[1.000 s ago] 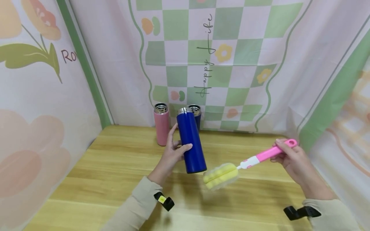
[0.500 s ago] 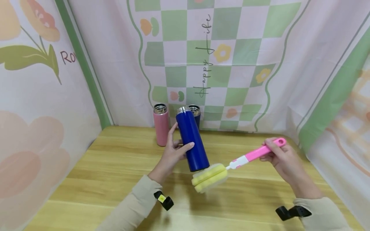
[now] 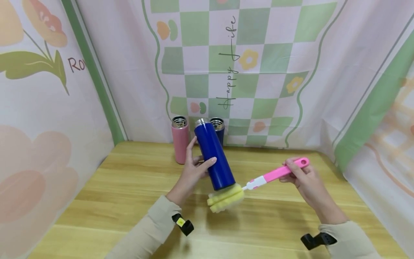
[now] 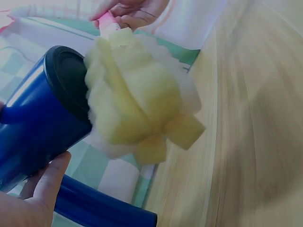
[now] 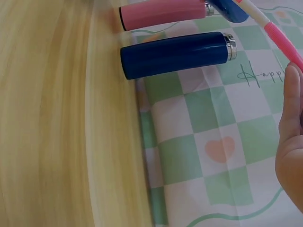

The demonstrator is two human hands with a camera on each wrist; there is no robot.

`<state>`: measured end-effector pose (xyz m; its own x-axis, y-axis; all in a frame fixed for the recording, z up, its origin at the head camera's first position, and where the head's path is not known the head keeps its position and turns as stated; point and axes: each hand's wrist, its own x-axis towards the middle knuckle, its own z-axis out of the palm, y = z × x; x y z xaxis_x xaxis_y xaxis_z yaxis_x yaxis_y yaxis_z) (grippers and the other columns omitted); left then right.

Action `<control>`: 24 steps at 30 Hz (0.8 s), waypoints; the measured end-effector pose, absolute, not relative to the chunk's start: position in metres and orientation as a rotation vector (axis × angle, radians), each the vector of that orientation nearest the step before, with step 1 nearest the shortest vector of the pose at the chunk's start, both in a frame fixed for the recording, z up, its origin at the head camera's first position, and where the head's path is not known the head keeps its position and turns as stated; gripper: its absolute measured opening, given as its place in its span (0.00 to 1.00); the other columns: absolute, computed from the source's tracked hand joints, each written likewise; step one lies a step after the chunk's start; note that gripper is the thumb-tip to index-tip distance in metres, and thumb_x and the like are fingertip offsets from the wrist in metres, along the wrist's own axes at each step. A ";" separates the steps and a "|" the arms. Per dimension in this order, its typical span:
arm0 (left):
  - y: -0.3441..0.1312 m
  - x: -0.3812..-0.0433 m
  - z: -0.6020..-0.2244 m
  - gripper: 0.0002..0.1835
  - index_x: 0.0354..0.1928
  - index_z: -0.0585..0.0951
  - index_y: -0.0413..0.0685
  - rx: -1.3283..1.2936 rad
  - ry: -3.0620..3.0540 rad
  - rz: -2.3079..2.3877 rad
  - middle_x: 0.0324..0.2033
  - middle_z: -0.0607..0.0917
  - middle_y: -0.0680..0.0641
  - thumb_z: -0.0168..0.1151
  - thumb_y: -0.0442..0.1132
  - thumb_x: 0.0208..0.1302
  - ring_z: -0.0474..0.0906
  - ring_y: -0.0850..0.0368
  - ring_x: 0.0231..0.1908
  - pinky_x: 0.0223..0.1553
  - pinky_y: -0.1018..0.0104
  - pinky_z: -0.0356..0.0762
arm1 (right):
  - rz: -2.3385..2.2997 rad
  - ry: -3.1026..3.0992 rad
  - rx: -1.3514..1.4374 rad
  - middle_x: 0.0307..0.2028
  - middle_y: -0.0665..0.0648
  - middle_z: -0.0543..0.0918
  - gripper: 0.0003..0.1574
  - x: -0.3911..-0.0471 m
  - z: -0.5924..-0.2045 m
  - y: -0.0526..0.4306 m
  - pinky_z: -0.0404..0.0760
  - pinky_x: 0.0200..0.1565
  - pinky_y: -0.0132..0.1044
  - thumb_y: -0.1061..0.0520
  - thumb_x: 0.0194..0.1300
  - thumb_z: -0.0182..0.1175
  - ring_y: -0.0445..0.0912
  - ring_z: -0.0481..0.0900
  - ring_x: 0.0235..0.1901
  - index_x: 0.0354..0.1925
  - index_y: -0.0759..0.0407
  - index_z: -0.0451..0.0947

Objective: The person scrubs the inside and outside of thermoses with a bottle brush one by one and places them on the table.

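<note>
A blue thermos bottle (image 3: pixel 215 156), lidless with a steel neck, is gripped by my left hand (image 3: pixel 193 169) and tilted, its base toward me. My right hand (image 3: pixel 300 178) holds a bottle brush (image 3: pixel 275 175) by its pink handle. The brush's yellow sponge head (image 3: pixel 226 198) lies right at the bottle's black base (image 4: pixel 71 78), on its outside. In the left wrist view the sponge (image 4: pixel 137 94) overlaps the edge of that base. My right thumb (image 5: pixel 292 94) lies along the handle in the right wrist view.
Behind the held bottle, a pink bottle (image 3: pixel 180 142) and a dark blue bottle (image 3: pixel 220 131) stand uncapped at the back of the wooden table (image 3: pixel 129 201). A printed curtain (image 3: pixel 252 82) hangs along the back edge and both sides.
My right hand has moved left, bringing the brush head from the right of the bottle to beneath its base. The bottle has tilted a little more, its base rising slightly.
</note>
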<state>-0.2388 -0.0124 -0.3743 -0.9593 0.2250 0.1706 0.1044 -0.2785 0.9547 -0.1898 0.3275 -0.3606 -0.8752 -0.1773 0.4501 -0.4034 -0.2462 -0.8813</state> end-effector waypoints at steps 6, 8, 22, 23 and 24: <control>-0.014 -0.239 -0.373 0.50 0.74 0.48 0.86 0.429 1.862 2.392 0.59 0.75 0.31 0.71 0.43 0.63 0.80 0.37 0.53 0.47 0.41 0.80 | 2.213 -1.844 0.663 0.34 0.58 0.85 0.17 -0.189 -0.364 0.333 0.84 0.38 0.35 0.66 0.79 0.43 0.45 0.86 0.32 0.43 0.64 0.80; -0.014 -0.239 -0.373 0.50 0.74 0.49 0.86 0.426 1.869 2.381 0.59 0.75 0.31 0.70 0.42 0.64 0.80 0.37 0.53 0.47 0.41 0.80 | 2.220 -1.834 0.660 0.34 0.58 0.85 0.17 -0.188 -0.365 0.337 0.84 0.38 0.35 0.66 0.79 0.43 0.45 0.86 0.32 0.43 0.64 0.80; -0.016 -0.240 -0.375 0.49 0.73 0.50 0.88 0.425 1.902 2.342 0.57 0.76 0.33 0.71 0.42 0.63 0.79 0.39 0.53 0.45 0.46 0.82 | 2.273 -1.752 0.637 0.35 0.59 0.85 0.17 -0.179 -0.364 0.355 0.84 0.39 0.35 0.68 0.79 0.41 0.46 0.86 0.32 0.44 0.65 0.79; -0.016 -0.240 -0.375 0.49 0.73 0.50 0.89 0.426 1.909 2.340 0.57 0.76 0.33 0.71 0.42 0.63 0.79 0.39 0.53 0.45 0.46 0.82 | 2.277 -1.746 0.629 0.35 0.60 0.85 0.17 -0.178 -0.364 0.356 0.84 0.39 0.35 0.68 0.79 0.41 0.47 0.86 0.32 0.44 0.66 0.79; -0.016 -0.239 -0.375 0.49 0.73 0.50 0.89 0.427 1.913 2.339 0.58 0.76 0.34 0.71 0.43 0.63 0.79 0.39 0.53 0.45 0.46 0.82 | 2.280 -1.741 0.620 0.35 0.60 0.85 0.17 -0.178 -0.364 0.357 0.84 0.39 0.35 0.68 0.79 0.41 0.47 0.86 0.32 0.44 0.66 0.79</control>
